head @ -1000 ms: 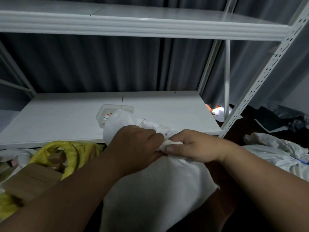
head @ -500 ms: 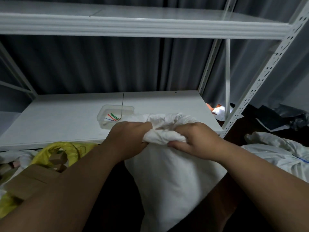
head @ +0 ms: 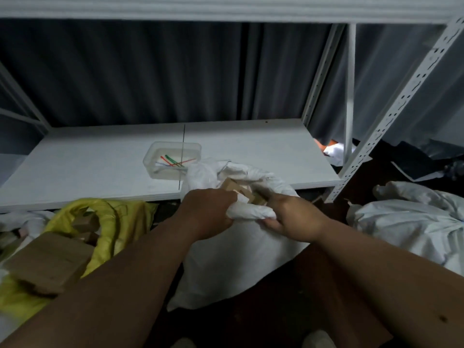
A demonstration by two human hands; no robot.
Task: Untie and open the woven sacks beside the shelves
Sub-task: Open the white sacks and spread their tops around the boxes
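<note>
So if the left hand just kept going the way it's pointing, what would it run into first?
The left hand points forward and right, gripping the white sack's rolled rim. It would probably meet the wooden blocks in the sack's open mouth first, though depth is unclear.

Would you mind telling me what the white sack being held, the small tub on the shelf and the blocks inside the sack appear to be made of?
White sack: apparently woven plastic fabric, matte, creasing stiffly where both hands bunch its rim.
Tub: clear plastic, see-through walls showing coloured strips inside.
Blocks: probably unfinished wood, pale tan with square edges, though cardboard cannot be ruled out.
</note>
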